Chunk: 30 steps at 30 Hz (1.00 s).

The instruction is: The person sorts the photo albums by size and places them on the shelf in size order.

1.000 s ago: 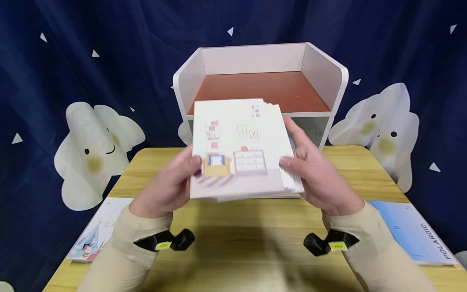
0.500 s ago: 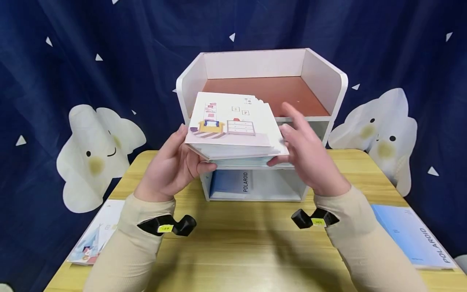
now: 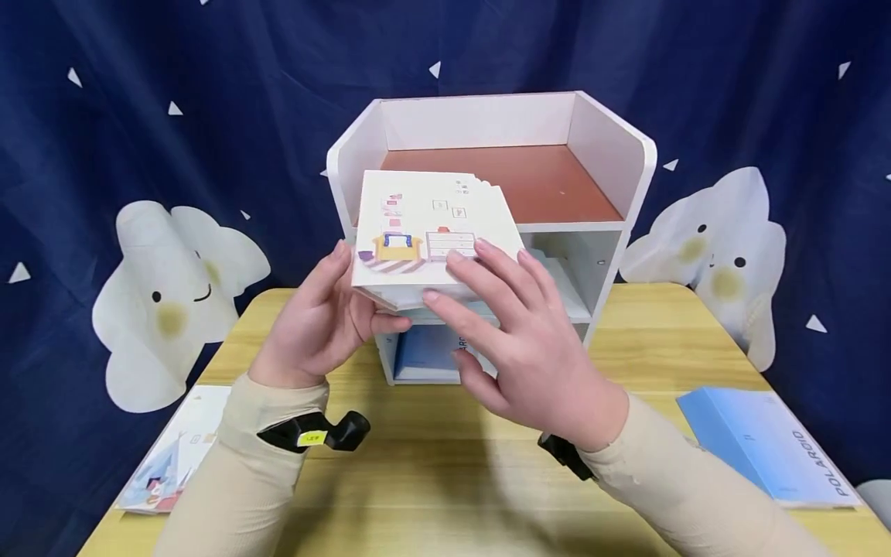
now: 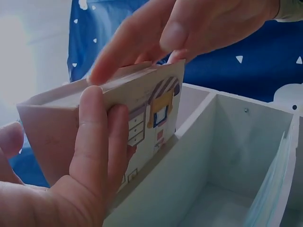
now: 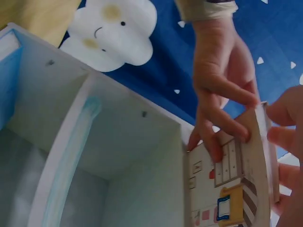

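Observation:
A white photo album (image 3: 397, 201) with printed furniture on its cover hangs tilted above the table, in front of a small shelf unit. My left hand (image 3: 309, 317) grips it along the left side, the thumb near the spine and the fingers underneath. In the left wrist view, the fingers (image 4: 87, 137) lie against the cover's underside. My right hand (image 3: 529, 340) reaches over the near edge, fingers extended. Its fingertips touch the lower part of the cover and the page edges. The right wrist view shows the album (image 5: 227, 184) between both hands.
Behind the album stands a white shelf unit (image 3: 473, 124) with a brown top panel. Its lower compartment holds a blue album (image 3: 425, 352). On the table (image 3: 418, 480), another illustrated white album (image 3: 170, 456) lies left and a blue POLAROID album (image 3: 780, 449) right.
The album has tipped flatter and moved slightly left. My right hand has let go of its right side and moved to the near edge, while the left hand keeps hold.

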Motion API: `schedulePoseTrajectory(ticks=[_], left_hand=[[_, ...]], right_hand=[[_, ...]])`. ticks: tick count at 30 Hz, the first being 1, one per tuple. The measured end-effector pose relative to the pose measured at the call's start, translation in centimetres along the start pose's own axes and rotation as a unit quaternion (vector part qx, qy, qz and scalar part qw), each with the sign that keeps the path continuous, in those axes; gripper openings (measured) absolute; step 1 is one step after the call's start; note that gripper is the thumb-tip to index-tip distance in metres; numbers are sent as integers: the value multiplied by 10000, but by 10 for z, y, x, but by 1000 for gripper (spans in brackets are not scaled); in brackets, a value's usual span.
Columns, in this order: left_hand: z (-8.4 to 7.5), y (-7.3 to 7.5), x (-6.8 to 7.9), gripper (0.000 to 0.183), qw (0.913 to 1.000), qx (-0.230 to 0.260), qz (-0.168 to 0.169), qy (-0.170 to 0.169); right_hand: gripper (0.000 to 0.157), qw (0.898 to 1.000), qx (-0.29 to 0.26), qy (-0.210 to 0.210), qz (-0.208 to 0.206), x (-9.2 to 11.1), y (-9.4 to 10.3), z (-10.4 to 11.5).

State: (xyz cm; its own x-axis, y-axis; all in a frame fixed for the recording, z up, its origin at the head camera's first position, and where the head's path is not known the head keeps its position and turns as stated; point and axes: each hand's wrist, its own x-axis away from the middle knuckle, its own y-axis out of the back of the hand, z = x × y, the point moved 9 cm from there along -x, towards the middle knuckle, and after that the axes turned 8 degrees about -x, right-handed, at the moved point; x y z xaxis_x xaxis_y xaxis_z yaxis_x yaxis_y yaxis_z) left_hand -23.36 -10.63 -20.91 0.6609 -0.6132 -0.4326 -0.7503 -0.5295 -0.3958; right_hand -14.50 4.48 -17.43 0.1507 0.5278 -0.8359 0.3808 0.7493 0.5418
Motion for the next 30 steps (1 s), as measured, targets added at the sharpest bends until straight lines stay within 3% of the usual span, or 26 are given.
schedulePoseTrajectory(ticks=[13, 23, 27, 29, 30], left_hand=[[-1, 1, -2, 52, 9998, 148, -65, -113], [2, 7, 2, 49, 9992, -280, -296, -8], [4, 12, 3, 49, 9937, -964, -568, 47], [6, 15, 4, 50, 9815, -1711, -838, 162], [7, 16, 5, 51, 9706, -2190, -976, 233]], right_hand=[[50, 9986, 441, -284, 101, -16, -26, -36], [53, 9941, 703, -654, 507, -31, -58, -66], [53, 9940, 665, -699, 524, -33, -63, -70], [51, 9951, 560, -703, 411, -32, -61, -70], [50, 9958, 487, -701, 340, -30, -58, -70]])
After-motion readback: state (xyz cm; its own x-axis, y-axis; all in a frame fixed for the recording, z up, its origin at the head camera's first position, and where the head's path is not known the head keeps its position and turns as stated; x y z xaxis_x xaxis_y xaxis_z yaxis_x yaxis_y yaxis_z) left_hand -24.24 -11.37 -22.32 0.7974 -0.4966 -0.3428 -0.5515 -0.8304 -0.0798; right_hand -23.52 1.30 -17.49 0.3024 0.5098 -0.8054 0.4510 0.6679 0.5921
